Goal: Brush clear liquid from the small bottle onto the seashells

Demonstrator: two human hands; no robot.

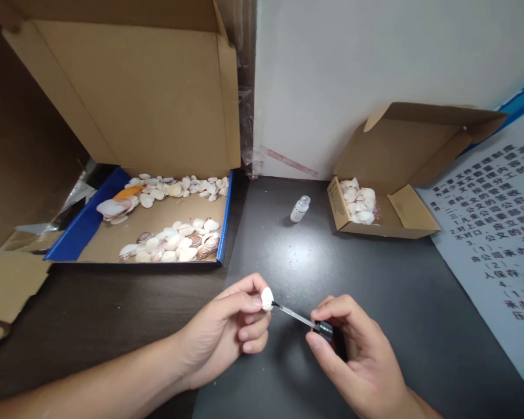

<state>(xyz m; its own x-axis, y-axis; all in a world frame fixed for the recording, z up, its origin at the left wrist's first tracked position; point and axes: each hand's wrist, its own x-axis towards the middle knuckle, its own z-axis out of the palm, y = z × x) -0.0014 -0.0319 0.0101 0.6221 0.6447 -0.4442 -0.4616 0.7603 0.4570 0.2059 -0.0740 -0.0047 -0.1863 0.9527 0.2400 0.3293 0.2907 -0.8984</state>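
Note:
Between the thumb and index finger of my left hand is a small white seashell, held above the table. My right hand pinches the black cap of a bottle brush applicator, its clear stem slanting up to the left. The dark brush tip touches the right side of the shell, or lies right against it. Behind the hands a small clear glass bottle with a white label stands uncapped on the dark table.
At the left sits a blue-edged open box holding several white and patterned shells and an orange piece. A smaller cardboard box with white shells stands back right. Printed sheet lies along the right.

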